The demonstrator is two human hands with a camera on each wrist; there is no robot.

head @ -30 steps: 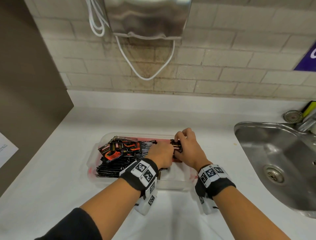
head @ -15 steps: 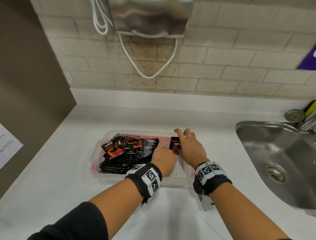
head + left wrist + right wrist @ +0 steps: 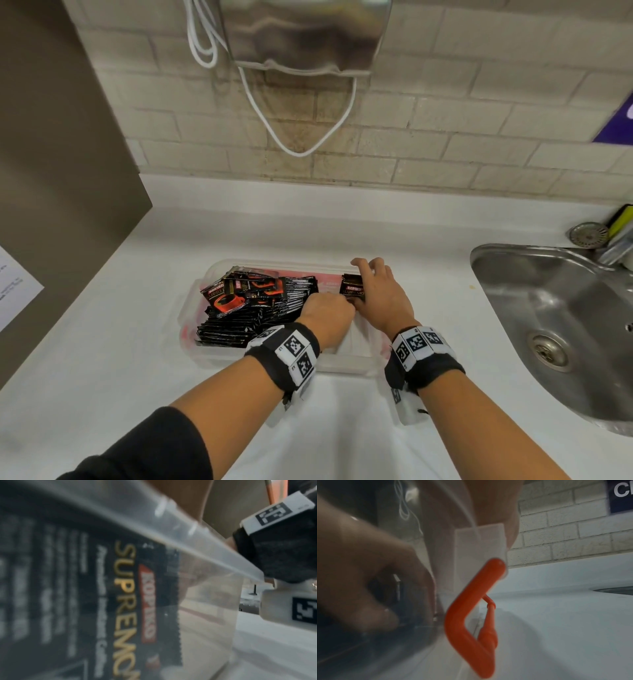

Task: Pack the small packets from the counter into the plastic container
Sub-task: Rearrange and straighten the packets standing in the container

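Inside the plastic container (image 3: 346,359), right of the packed packets (image 3: 253,308), a small stack (image 3: 352,290) is grasped upright by the right hand (image 3: 380,301). The left hand (image 3: 327,317) is clenched beside it; what it holds cannot be told. If released early, the stack may topple flat.

"KOPIKO" in a red box above gold "SUPREMO" was read on the black packets (image 3: 130,601) in the plastic container (image 3: 260,356). On a dark blue wall sign (image 3: 621,494), only "C" could be made out.
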